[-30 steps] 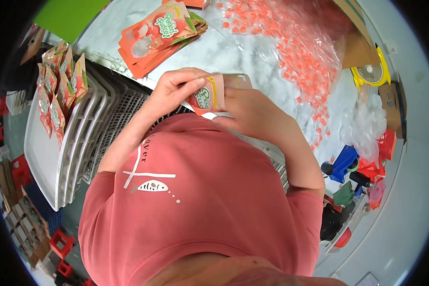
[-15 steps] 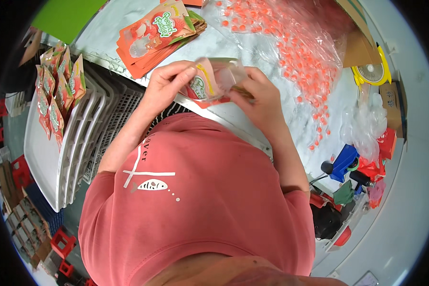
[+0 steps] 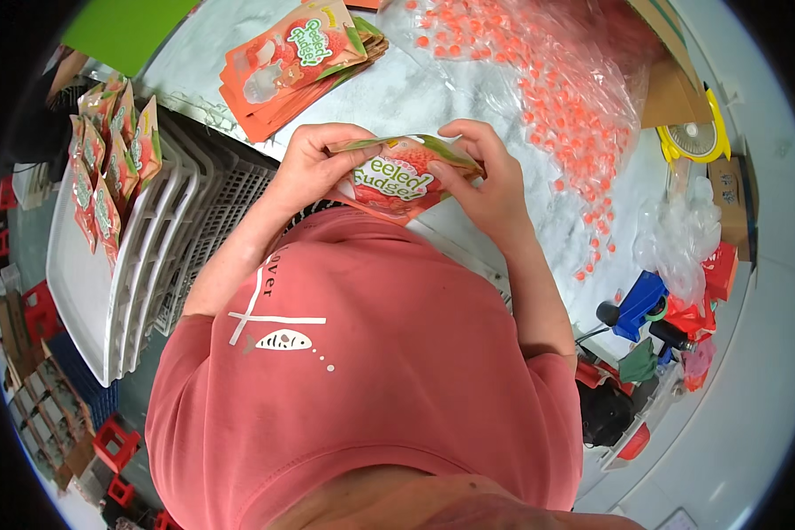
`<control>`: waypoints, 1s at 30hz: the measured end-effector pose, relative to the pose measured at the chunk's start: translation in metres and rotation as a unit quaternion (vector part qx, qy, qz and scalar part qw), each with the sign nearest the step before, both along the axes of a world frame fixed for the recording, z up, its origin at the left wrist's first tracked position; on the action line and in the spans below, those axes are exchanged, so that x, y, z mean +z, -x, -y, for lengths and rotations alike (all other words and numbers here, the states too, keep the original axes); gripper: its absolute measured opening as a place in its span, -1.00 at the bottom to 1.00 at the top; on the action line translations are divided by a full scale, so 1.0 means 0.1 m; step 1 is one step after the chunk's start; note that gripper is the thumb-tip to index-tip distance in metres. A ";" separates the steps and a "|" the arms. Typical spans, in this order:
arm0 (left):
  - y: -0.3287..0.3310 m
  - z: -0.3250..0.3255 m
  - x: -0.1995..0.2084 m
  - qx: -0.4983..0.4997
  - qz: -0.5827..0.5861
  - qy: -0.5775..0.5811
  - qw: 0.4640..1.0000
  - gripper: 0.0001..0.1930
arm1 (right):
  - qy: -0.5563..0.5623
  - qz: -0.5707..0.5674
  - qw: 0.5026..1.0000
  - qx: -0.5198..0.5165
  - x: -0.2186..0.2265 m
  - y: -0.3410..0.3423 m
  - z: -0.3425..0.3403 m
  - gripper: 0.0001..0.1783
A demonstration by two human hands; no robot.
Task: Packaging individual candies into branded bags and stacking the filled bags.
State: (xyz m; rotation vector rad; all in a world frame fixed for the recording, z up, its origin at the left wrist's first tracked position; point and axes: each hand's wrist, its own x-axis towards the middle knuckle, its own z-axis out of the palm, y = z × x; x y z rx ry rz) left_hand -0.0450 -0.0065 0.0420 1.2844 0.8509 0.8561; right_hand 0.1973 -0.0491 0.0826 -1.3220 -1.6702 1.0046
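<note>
Between my two hands, over the near table edge, I hold a red and green printed candy pouch (image 3: 396, 181) by its two upper corners, its printed front toward me. My left hand (image 3: 316, 166) pinches the left corner with thumb and fingers. My right hand (image 3: 488, 177) grips the right corner, the thumb pressed on the front. The top rim of the pouch bows apart a little; what is inside cannot be seen. Beyond my left hand lies a stack of flat pouches (image 3: 296, 57) of the same print. Small wrapped red candies (image 3: 561, 124) spread over the table to the right.
On my left, stacked white plastic trays (image 3: 97, 309) hold several filled pouches (image 3: 110, 168). A cardboard box (image 3: 676, 84) and a yellow fan (image 3: 698, 137) stand at the far right. Clear plastic bags (image 3: 680, 230) and a blue tape dispenser (image 3: 640, 305) lie nearer, on the right.
The pouch has turned so its whole printed front faces me, where before its side and rim showed. My right hand has shifted from a blurred grip to the upper right corner.
</note>
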 end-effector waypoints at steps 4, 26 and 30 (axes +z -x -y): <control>-0.03 0.00 0.01 -0.028 -0.038 -0.011 0.999 -0.86 | -0.030 0.025 0.998 0.049 -0.06 -0.09 -0.12 -0.81; -0.13 0.01 -0.02 0.001 -0.038 -0.082 0.996 -0.90 | -0.065 0.110 0.983 0.132 -0.05 -0.07 -0.27 -0.82; -0.08 -0.02 -0.08 -0.012 0.008 0.005 1.000 -0.85 | 0.049 0.064 0.988 0.132 -0.15 -0.26 -0.29 -0.83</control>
